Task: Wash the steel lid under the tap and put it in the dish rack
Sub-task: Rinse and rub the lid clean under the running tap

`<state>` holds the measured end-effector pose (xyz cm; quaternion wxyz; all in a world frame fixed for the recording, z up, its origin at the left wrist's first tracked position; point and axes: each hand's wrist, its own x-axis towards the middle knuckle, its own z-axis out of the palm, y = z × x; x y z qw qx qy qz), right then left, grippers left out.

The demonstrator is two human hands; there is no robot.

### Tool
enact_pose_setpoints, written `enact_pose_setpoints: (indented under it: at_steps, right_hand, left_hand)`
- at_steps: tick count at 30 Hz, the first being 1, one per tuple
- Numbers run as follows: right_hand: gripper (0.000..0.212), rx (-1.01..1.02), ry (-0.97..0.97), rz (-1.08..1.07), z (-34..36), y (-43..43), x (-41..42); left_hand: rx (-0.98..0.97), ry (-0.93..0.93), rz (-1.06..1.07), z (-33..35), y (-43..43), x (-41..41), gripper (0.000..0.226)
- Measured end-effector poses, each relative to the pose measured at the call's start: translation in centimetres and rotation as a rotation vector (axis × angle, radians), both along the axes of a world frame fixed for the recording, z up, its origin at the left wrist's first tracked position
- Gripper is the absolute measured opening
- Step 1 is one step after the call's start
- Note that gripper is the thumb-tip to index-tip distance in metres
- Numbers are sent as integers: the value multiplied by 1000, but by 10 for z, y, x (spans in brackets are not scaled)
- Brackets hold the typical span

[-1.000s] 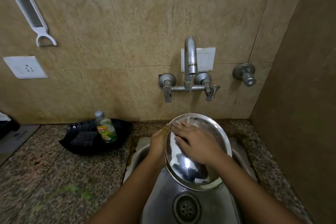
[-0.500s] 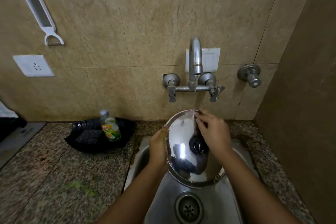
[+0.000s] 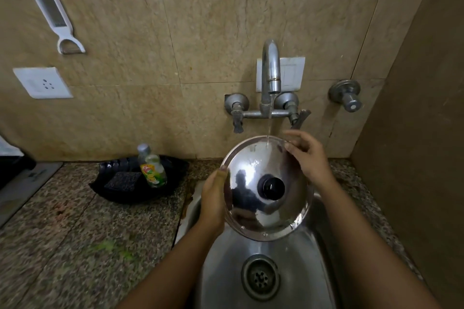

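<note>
A round steel lid [image 3: 251, 198] with a black knob [image 3: 273, 187] is held tilted over the steel sink [image 3: 226, 263], its outer side facing me. My left hand [image 3: 213, 198] grips its left rim. My right hand [image 3: 308, 158] holds the upper right rim with the fingertips. A thin stream of water falls from the tap [image 3: 270, 75] onto the lid's top edge. No dish rack is in view.
On the granite counter [image 3: 75, 246] to the left lies a black tray [image 3: 173, 183] with a scrub pad [image 3: 123, 179] and a dish soap bottle [image 3: 152, 168]. A wall valve [image 3: 347, 96], a socket [image 3: 42, 83] and a hanging white peeler [image 3: 54, 12] are on the tiled wall. The drain [image 3: 261, 276] sits below.
My right hand slid from rubbing the lid's face and knob area to its upper right rim, uncovering the knob. The lid stays under the stream in my left hand.
</note>
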<state>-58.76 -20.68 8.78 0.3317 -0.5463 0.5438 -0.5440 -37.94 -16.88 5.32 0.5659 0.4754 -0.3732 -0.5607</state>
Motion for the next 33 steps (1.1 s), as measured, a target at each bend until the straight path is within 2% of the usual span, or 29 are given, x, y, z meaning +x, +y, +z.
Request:
enact_pose_setpoints:
  at_steps: [3, 6, 7, 9, 11, 14, 16, 18, 20, 22, 24, 27, 28, 31, 33]
  right_hand:
    - [26, 1, -5, 198, 13, -4, -12]
    - [26, 37, 126, 329, 22, -8, 2]
    - [27, 47, 158, 353, 22, -10, 11]
    - [26, 19, 246, 317, 19, -13, 23]
    - [26, -36, 384, 172, 10, -12, 25]
    - [48, 5, 595, 6, 2, 8, 30]
    - [57, 3, 772, 60, 0, 25, 47]
    - [55, -48, 905, 167, -4, 34, 60]
    - [52, -60, 887, 81, -4, 31, 54]
    - [51, 69, 769, -88, -2, 27, 43]
    - [52, 99, 757, -64, 3, 31, 49]
    - [52, -54, 866, 161, 2, 40, 72]
    - [51, -65, 854, 139, 2, 38, 68]
    - [48, 90, 734, -157, 1, 32, 44]
    - [47, 80, 766, -109, 2, 40, 47]
  left_hand:
    - [-150, -254, -128, 21, -11, 0, 22]
    - [-231, -524, -200, 32, -27, -9, 36]
    - [-245, -562, -206, 33, -31, -11, 40]
    - [-244, -524, -178, 31, -37, -13, 43]
    - [-253, -460, -127, 27, -36, -13, 41]
    - [-259, -398, -26, 18, -31, -15, 40]
    - [-280, -380, 10, 13, -26, -16, 39]
    - [-300, -378, 35, 12, -24, -17, 39]
    - [-301, -376, 80, 13, -23, -17, 41]
    - [-294, -357, 116, 13, -23, -15, 39]
    - [-294, -371, 131, 14, -22, -15, 39]
    - [-320, -351, 122, 16, -21, -17, 37]
    - [-308, -324, 122, 16, -20, -17, 37]
    - [-264, -316, 139, 11, -17, -16, 40]
    - [-261, -332, 135, 9, -15, -15, 40]
